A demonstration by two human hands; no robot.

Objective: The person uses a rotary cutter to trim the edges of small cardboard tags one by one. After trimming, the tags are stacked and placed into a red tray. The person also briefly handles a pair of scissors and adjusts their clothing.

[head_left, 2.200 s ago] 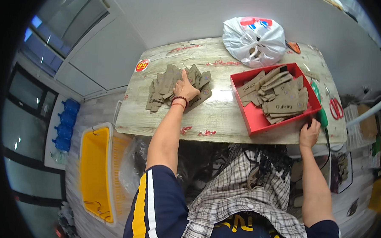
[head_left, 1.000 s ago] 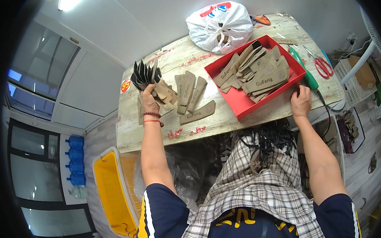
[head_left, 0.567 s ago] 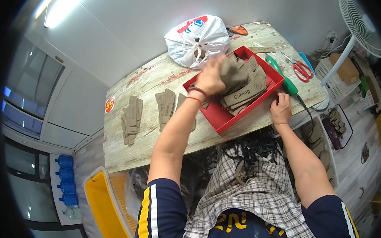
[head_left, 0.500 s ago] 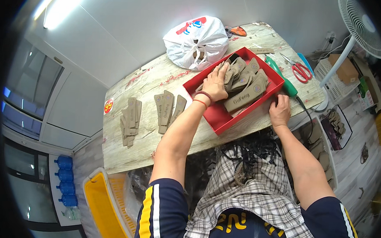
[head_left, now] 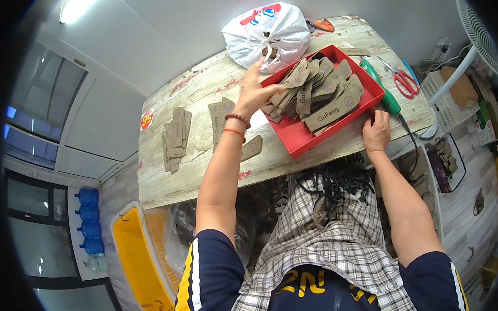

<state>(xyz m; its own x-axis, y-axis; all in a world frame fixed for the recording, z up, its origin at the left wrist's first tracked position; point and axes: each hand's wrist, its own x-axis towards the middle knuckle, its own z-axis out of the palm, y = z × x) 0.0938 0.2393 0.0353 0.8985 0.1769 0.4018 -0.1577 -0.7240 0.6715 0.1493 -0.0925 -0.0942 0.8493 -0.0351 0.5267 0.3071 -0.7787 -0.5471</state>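
My left hand is above the left side of a red open box, fingers stretched and thumb apart, with nothing in it. Flat tan tapered tabs with printed lettering and a small round badge fill much of the box in a jumbled pile. By the box's right corner, at the table's near edge, my right hand rests with its fingers curled; no object shows in it. Left of the box lie a stack of tan tabs and a smaller group of tabs, partly behind my left forearm. One loose tab shows beside that forearm.
A knotted white plastic bag stands behind the box. Right of the box lie a green corded tool and red-handled scissors. A white fan stands beyond the table's right end. Below left is a yellow basket.
My left hand has come off the tabs inside the box and moved left, its fingers spreading. My right hand stays beside the box's corner. The whole view has shifted slightly.
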